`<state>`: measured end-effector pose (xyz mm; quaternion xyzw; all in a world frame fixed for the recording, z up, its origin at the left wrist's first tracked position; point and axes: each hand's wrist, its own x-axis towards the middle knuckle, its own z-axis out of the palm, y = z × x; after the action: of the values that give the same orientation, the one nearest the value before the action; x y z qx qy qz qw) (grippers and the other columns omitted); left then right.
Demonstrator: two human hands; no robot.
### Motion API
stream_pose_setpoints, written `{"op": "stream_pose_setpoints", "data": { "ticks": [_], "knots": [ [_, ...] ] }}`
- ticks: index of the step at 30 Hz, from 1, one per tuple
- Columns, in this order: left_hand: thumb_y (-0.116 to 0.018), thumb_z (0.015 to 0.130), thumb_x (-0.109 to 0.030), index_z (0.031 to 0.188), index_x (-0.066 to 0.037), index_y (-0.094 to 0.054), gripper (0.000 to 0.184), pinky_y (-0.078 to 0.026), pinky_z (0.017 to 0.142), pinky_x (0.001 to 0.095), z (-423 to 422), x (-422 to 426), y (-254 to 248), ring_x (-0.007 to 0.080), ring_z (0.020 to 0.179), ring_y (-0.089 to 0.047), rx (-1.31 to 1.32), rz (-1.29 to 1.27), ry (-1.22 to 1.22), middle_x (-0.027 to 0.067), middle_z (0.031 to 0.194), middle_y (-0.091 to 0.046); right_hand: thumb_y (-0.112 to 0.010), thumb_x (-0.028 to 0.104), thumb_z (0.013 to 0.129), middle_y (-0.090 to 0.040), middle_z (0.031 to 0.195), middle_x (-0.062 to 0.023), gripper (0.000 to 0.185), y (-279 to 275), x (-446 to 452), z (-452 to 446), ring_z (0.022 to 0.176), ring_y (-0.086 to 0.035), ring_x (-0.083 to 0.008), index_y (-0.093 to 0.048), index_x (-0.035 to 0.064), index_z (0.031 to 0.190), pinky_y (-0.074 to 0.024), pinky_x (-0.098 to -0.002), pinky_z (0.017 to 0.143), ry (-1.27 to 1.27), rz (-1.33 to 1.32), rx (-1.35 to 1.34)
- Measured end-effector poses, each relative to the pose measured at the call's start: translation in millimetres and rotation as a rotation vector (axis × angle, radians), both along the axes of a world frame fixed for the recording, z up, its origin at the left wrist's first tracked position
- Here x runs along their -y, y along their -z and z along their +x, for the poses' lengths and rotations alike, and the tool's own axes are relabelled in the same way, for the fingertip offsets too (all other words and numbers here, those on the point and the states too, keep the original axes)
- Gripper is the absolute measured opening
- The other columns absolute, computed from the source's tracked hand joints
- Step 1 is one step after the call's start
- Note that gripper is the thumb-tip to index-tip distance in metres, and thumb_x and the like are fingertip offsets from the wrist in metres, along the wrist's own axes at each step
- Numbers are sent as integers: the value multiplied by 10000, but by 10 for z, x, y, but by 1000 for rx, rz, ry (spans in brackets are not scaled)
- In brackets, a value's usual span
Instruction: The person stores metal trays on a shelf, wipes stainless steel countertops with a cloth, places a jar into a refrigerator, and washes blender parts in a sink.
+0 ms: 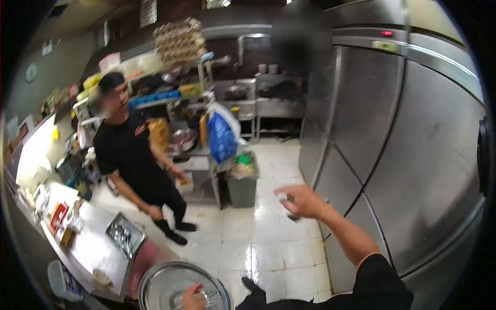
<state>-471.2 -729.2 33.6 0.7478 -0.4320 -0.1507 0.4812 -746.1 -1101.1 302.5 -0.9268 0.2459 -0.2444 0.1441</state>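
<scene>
My right hand [302,201] is raised in front of the steel cabinets. Its index finger stretches out to the left, and the other fingers curl around a small dark thing [293,216] whose kind I cannot make out. My left hand [194,298] is at the bottom edge, partly cut off. Its fingers are bent over a large round metal lid [160,281], beside a shiny, wire-like piece [213,297] that is too blurred to name.
A person in black [129,150] stands ahead on the left. A metal counter [95,243] carries a tray of utensils [125,235]. A grey bin [243,188] stands ahead beneath a blue bag [222,134]. Tall steel cabinets [434,155] line the right. The tiled floor [235,253] looks shiny.
</scene>
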Motion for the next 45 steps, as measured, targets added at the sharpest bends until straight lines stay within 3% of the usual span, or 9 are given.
{"op": "stream_pose_setpoints", "data": {
  "ticks": [4,7,12,18,21,26,36,42,45],
  "knots": [
    [-669,770,-221,1177,-67,-601,440,-491,830,359,-287,1099,-263,305,946,-631,-248,283,123,175,1010,-658,-558,82,845,-651,961,-173,312,1089,138,446,895,-621,-312,-597,51,1153,-493,-375,793,-210,323,-147],
    [-620,809,-252,1166,-71,-595,402,-485,818,403,54,1995,-2,337,939,-615,30,252,274,185,993,-649,-534,68,877,-656,953,-164,273,1458,206,720,923,-628,-260,-596,12,1136,-478,-337,837,-1,807,-174],
    [-639,790,-250,1124,-64,-603,383,-479,827,405,689,2787,-321,315,952,-614,-68,243,142,160,1005,-651,-493,97,919,-639,1001,-149,276,1918,412,1052,952,-602,-195,-568,-5,1164,-455,-314,857,-29,802,-93],
    [-545,925,-367,1048,-56,-443,350,-475,532,288,1689,2641,328,127,562,-569,-882,-506,-1000,53,735,-577,-494,85,897,-635,1028,-150,277,2106,798,1573,983,-596,-227,-572,-25,1139,-439,-318,892,-201,838,-301],
    [-523,923,-409,1112,-26,-446,433,-522,654,395,2361,2089,392,260,781,-621,-1008,-911,-1525,170,964,-582,-515,112,912,-639,1019,-171,256,2187,1018,1896,970,-607,-266,-594,-22,1115,-454,-339,873,-324,793,-324],
    [-599,880,-300,1156,20,-457,446,-530,744,472,2961,1686,513,357,890,-609,-1113,-1025,-1469,203,1058,-552,-507,42,903,-636,1018,-128,248,2326,1464,2550,961,-591,-197,-583,-18,1132,-444,-300,869,-444,933,-344],
    [-597,886,-146,1167,59,-467,372,-568,690,426,3526,1756,620,323,838,-633,-1002,-1156,-1534,200,1072,-566,-521,138,924,-618,1022,-98,298,2285,2731,4261,936,-578,-182,-558,-17,1176,-446,-319,861,-538,822,-245],
    [-572,905,-348,1260,-10,-439,508,-523,778,381,3493,2126,284,305,950,-594,-986,-868,-1671,204,1129,-553,-541,69,899,-619,1048,-104,297,2584,2855,5208,957,-583,-164,-557,-15,1184,-450,-294,867,-720,827,-348],
    [-611,840,-492,1303,-68,-419,657,-496,787,419,2932,2692,461,306,964,-581,-1047,-453,-1344,177,1217,-511,-520,95,918,-639,1045,-106,273,2434,2373,5461,986,-581,-175,-572,-16,1162,-419,-285,911,-913,856,-392]
  ]
}}
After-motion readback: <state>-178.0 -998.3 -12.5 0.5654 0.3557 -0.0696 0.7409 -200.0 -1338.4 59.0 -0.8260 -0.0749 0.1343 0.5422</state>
